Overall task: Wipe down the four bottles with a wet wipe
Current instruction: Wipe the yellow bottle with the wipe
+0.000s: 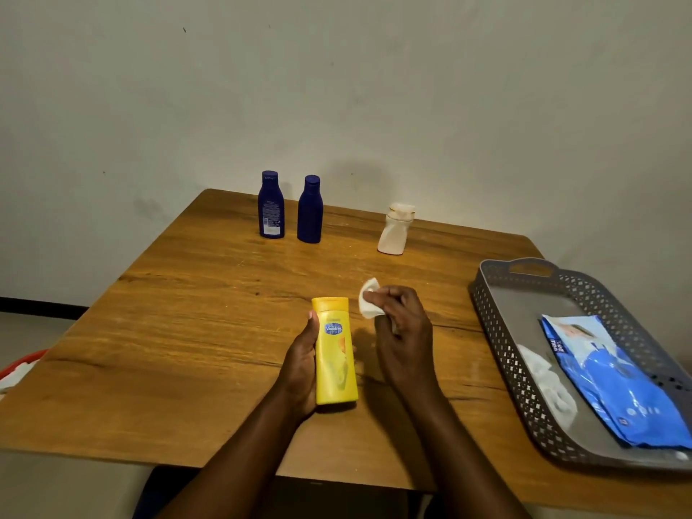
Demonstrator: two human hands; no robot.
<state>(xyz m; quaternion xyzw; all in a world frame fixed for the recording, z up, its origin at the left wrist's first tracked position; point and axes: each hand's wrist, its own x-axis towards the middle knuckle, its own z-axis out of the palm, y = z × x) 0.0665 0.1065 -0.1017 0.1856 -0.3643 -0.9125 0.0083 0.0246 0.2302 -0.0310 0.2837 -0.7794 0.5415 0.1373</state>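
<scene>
My left hand (299, 363) grips a yellow lotion bottle (335, 354) above the wooden table (179, 312), cap end pointing away from me. Just right of the bottle's cap, my right hand (402, 331) pinches a crumpled white wet wipe (369, 303), a small gap away from the bottle. Two dark blue bottles (271, 206) (310, 209) stand upright side by side at the table's far edge. A white bottle (396, 230) with a gold-trimmed cap stands to their right, leaning slightly.
A grey perforated tray (524, 387) sits at the right edge of the table, holding a blue wet-wipe pack (614, 383) and some crumpled white wipes (546, 380). A wall rises right behind the table. A red-rimmed object (20, 363) shows at the far left.
</scene>
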